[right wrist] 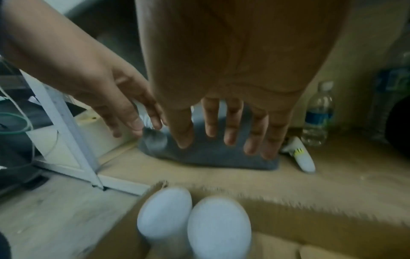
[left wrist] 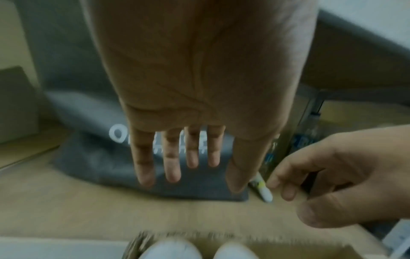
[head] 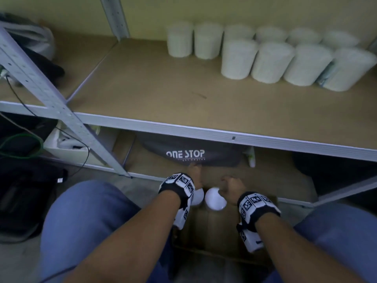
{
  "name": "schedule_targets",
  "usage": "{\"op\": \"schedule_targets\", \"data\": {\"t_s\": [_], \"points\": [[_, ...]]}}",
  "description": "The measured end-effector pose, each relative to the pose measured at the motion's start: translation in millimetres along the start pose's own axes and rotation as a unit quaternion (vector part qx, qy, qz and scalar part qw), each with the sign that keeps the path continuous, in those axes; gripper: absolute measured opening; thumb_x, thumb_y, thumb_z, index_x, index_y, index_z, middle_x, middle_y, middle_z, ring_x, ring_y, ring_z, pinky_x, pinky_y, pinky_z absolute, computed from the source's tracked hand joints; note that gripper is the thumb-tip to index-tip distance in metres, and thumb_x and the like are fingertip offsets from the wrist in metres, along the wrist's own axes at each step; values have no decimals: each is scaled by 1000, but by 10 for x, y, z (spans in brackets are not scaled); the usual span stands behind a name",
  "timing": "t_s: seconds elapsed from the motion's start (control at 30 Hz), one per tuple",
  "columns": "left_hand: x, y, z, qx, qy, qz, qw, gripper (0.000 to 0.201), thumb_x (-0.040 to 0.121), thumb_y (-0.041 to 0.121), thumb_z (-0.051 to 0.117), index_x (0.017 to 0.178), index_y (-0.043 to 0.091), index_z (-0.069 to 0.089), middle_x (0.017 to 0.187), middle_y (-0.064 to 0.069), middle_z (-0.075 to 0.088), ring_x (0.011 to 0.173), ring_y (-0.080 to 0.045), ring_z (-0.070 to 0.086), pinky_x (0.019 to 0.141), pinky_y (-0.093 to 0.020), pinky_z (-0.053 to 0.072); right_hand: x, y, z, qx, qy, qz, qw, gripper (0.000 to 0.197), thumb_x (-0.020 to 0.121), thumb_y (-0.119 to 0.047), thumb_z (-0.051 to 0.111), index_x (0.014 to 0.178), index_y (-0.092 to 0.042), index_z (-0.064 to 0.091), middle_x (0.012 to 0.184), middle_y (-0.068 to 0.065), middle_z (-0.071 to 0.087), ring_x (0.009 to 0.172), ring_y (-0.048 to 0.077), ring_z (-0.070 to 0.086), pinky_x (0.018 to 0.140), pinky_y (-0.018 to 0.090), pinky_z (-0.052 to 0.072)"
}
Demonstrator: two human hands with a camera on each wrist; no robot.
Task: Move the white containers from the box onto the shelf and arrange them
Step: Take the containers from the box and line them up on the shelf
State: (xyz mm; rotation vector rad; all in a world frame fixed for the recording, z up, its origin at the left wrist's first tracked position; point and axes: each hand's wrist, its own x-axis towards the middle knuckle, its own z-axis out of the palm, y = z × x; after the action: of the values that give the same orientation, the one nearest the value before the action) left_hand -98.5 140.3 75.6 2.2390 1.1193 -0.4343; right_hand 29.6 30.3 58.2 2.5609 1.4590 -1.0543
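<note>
Two white containers (head: 215, 199) (right wrist: 219, 226) stand side by side in the far corner of an open cardboard box (head: 204, 250) on the floor between my knees. My left hand (head: 194, 172) (left wrist: 188, 171) hovers above and beyond them with straight, spread fingers and holds nothing. My right hand (head: 230, 185) (right wrist: 226, 136) hovers just right of the containers, fingers relaxed and empty. Several more white containers (head: 269, 62) stand in two rows at the back right of the brown shelf (head: 163, 88).
A grey bag printed ONE STOP (head: 189, 154) lies under the shelf, beyond my hands. A white tube (right wrist: 303, 157) and a water bottle (right wrist: 317, 113) sit to its right. A slanted shelf post (head: 51, 94), cables and dark bags stand at left.
</note>
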Motion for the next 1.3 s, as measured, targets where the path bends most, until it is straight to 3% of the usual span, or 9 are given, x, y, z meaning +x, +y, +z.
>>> {"op": "schedule_targets", "data": {"t_s": [0.2,0.37,0.53,0.73,0.83,0.97,1.03,1.17,1.3], "points": [[318,-268,522,57,-90,-31,994,63,85,16,57,143,14,32,146,-15,29,131,-43,36,105,-53,39,261,125,483,-50,-57,48,996,66,89,-42,54,147,-19,30,149,9,32,135,29,37,113,39,29],[517,-354,961,95,-77,-36,992,55,85,25,55,138,15,41,144,-14,31,137,-42,29,115,-49,26,480,171,724,-44,-76,49,995,75,85,-39,62,148,-26,24,154,4,21,137,29,35,110,39,32],[631,-435,1205,125,-76,-32,989,69,80,30,66,141,31,35,153,-5,19,133,-40,30,106,-51,36,639,190,894,-67,-88,55,992,82,80,-41,67,147,-38,21,155,7,13,135,36,33,108,41,34],[694,-498,1267,189,-43,-29,981,62,89,22,53,145,38,32,156,-8,22,138,-42,29,110,-54,31,782,226,1033,-26,-82,83,993,93,69,-40,77,144,-42,21,151,6,11,127,35,37,98,39,43],[782,-487,1266,207,-13,-47,977,33,73,36,58,103,46,67,120,2,63,80,-35,66,69,-37,53,840,258,1100,-30,-89,69,993,96,69,-38,78,145,-43,19,154,4,2,127,37,36,100,40,44],[815,-533,1372,180,-18,-41,983,43,49,41,82,91,41,71,108,1,71,56,-28,64,59,-33,52,859,230,1125,-33,-78,60,995,91,68,-32,79,142,-41,26,152,4,2,124,38,38,98,40,48],[734,-462,1235,195,7,-18,981,41,54,38,82,94,40,70,115,0,69,63,-29,66,65,-35,53,837,208,1106,-32,-72,62,995,88,68,-31,79,140,-40,29,150,4,5,121,39,40,95,40,50],[661,-385,1141,197,-42,-31,979,58,87,23,59,140,31,37,154,-8,21,123,-40,45,105,-49,34,743,196,1019,-29,-91,79,992,88,71,-34,76,142,-41,25,154,2,-1,126,39,37,98,40,47],[552,-274,930,168,-83,-40,981,66,82,30,64,140,30,34,145,-12,27,126,-42,40,104,-51,37,595,116,860,-1,-113,89,990,83,73,-37,72,141,-41,24,155,3,12,133,36,32,104,42,41]]}}
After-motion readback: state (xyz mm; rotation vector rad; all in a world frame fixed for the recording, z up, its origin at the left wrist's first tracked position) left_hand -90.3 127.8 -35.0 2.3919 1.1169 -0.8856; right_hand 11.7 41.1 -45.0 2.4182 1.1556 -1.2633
